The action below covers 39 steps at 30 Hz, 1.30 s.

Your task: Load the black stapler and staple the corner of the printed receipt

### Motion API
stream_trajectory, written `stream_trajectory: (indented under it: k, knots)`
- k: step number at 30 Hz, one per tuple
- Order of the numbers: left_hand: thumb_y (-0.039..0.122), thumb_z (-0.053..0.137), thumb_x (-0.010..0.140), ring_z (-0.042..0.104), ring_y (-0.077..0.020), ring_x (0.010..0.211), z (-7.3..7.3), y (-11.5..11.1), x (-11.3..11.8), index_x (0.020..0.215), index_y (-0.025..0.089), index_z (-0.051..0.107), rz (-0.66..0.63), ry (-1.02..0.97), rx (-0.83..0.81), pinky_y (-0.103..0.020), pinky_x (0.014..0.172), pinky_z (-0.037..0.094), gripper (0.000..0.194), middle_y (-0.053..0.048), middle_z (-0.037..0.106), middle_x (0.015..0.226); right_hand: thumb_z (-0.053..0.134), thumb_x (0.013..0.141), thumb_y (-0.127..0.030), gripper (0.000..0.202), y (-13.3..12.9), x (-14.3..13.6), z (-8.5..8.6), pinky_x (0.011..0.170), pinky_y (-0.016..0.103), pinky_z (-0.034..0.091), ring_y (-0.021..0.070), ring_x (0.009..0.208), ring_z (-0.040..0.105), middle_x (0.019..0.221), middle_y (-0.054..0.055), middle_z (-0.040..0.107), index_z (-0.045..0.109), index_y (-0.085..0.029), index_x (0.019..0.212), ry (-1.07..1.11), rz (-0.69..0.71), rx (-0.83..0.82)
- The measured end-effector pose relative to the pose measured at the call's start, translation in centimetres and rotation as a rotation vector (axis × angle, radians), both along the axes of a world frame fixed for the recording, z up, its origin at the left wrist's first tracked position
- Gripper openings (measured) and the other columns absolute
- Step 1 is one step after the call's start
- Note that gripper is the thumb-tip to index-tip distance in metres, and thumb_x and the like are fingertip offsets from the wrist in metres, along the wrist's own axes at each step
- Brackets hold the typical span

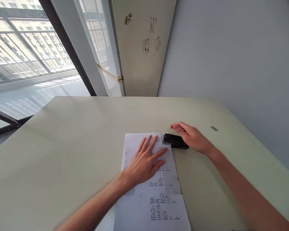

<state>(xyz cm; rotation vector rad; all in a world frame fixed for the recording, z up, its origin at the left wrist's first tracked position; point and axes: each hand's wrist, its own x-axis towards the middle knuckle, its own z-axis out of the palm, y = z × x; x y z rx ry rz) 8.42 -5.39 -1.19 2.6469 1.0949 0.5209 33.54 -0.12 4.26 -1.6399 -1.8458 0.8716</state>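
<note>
While likely crease-prone paper (156, 192), lower centre, is covered by the spread left hand (144, 163), the presumably stiff stapler (175, 141), right of centre, best held mid-body, is overhung by the unclenched right hand (194, 138).

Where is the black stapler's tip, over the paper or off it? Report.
Over: the tip of the black stapler overlaps the right edge of the paper, near its top.

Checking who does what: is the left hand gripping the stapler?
No, the left hand lies spread on the printed paper.
</note>
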Motion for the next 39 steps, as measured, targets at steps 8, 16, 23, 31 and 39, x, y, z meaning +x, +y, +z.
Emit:
stream_trajectory:
  k: [8,16,23,31,39]
  knots:
    - [0.041,0.051,0.107,0.014,-0.0366,0.161,-0.4,0.1,-0.3,0.152,0.032,0.051,-0.006,-0.062,-0.016,-0.062,0.128,0.026,0.045,-0.005,0.012,0.176,0.013,0.108,-0.063,0.071,-0.3,-4.3,-1.6,0.112,0.048,0.043,0.0288,0.129,0.063,0.123,0.005,0.076,0.076,-0.032,0.108,-0.223,0.076,0.132]
    - [0.042,0.051,0.107,0.015,-0.0366,0.161,-0.5,0.0,-0.3,0.151,0.029,0.051,0.002,-0.055,-0.028,-0.062,0.129,0.025,0.046,-0.009,0.013,0.176,0.020,0.109,-0.057,0.061,0.2,-3.5,-0.7,0.117,0.045,0.040,0.0260,0.138,0.057,0.142,-0.002,0.069,0.078,-0.038,0.121,-0.194,0.201,0.058]
    - [0.042,0.051,0.107,0.017,-0.0367,0.161,-0.9,-0.2,-0.5,0.151,0.031,0.051,0.026,-0.063,-0.031,-0.064,0.129,0.022,0.046,-0.009,0.021,0.174,0.021,0.109,-0.056,0.061,0.5,-3.7,-0.4,0.119,0.047,0.038,0.0263,0.140,0.055,0.144,-0.002,0.068,0.076,-0.037,0.126,-0.211,0.253,0.042]
    - [0.042,0.050,0.107,0.020,-0.0365,0.160,-0.6,-0.4,-0.4,0.150,0.031,0.051,0.046,-0.077,-0.028,-0.065,0.129,0.021,0.045,-0.008,0.022,0.174,0.019,0.105,-0.070,0.070,1.0,-3.4,-0.1,0.120,0.048,0.038,0.0313,0.140,0.055,0.142,-0.001,0.069,0.074,-0.035,0.130,-0.111,0.144,-0.089]
    - [0.039,0.051,0.107,0.018,-0.0361,0.161,-0.8,-0.5,-0.4,0.152,0.030,0.050,0.037,-0.065,-0.020,-0.064,0.129,0.020,0.046,-0.009,0.019,0.175,0.015,0.101,-0.078,0.081,2.1,-4.7,-0.4,0.121,0.052,0.036,0.0349,0.147,0.047,0.151,0.001,0.063,0.073,-0.032,0.132,-0.201,0.049,-0.101]
